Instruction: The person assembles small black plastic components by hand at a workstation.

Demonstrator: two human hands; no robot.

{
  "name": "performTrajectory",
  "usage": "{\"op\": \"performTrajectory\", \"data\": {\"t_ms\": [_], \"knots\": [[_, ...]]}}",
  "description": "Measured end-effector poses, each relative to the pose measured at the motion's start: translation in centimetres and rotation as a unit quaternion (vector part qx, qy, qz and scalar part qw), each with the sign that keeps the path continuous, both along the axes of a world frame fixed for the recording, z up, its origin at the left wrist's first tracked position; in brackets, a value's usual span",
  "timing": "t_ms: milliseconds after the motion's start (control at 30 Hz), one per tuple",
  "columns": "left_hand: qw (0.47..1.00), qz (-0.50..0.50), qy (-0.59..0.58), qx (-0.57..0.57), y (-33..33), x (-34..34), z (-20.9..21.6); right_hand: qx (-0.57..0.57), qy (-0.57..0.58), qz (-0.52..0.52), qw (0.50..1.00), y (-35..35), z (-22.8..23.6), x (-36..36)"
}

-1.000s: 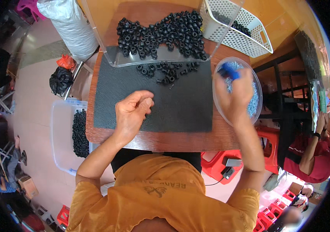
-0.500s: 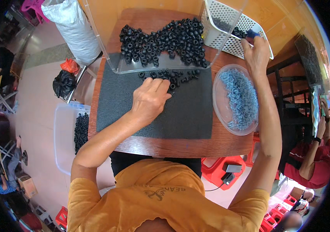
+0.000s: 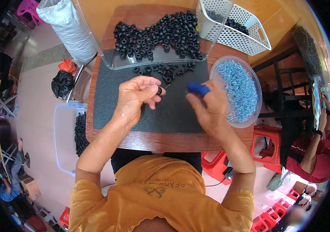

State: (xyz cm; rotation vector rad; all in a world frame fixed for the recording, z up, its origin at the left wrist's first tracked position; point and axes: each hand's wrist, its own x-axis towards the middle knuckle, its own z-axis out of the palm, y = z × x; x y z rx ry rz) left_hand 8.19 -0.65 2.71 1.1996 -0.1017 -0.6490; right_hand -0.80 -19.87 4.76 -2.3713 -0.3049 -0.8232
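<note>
Clearly, the left hand (image 3: 136,95) pinches a small black piece (image 3: 159,91), probably light and firm, best held around its sides; at three o'clock hangs the half-curled right hand (image 3: 213,103), its hold unclear; at twelve, a black heap (image 3: 172,34).

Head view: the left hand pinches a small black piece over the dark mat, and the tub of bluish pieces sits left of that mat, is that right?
Not quite: the tub of bluish pieces sits right of the dark mat, as the head view shows. The left hand does pinch a small black piece over that mat.
</note>
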Motion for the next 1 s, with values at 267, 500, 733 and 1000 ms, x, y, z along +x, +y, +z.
{"op": "performTrajectory", "data": {"t_ms": [267, 500, 733, 1000], "knots": [[0.989, 0.051, 0.108, -0.085, 0.0, -3.7, -0.5, 0.068, -0.014, 0.036, 0.997, 4.6, -2.1, 0.6], [0.995, 0.034, 0.069, -0.058, 0.7, -4.4, -0.6, 0.075, 0.007, 0.046, 0.996, 4.4, -2.0, 0.2], [0.995, -0.026, 0.084, -0.043, 2.0, -4.5, -1.1, 0.053, 0.024, 0.060, 0.996, 4.3, -2.1, -0.1], [0.995, 0.008, 0.086, -0.059, 3.2, -4.1, -1.5, -0.027, 0.007, 0.029, 0.999, 2.2, -3.7, 3.6]]}}
